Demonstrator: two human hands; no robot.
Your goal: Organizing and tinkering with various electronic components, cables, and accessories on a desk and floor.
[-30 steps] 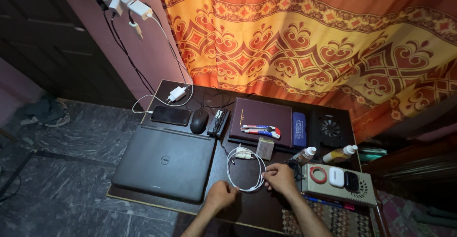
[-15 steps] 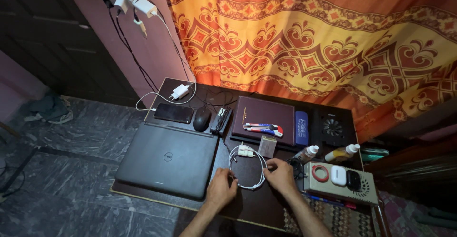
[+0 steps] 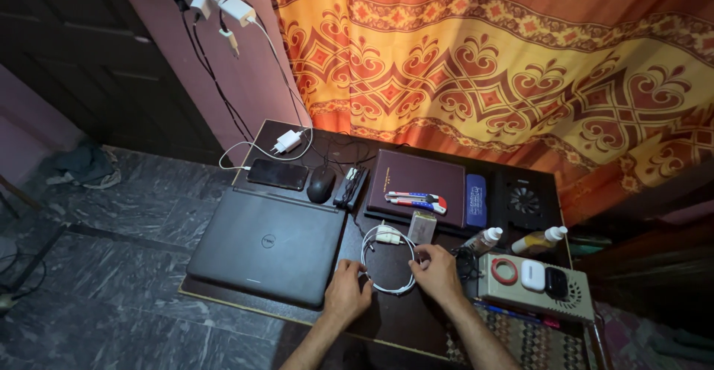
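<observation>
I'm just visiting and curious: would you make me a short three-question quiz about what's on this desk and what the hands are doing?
1. True or false: the laptop is open.
2. What do the left hand and right hand both touch?
A) black mouse
B) coiled white cable
C) utility knife
3. What lies just left of the mouse?

Key:
1. False; its lid is shut.
2. B; each hand is at one side of the loop.
3. A dark phone.
</observation>
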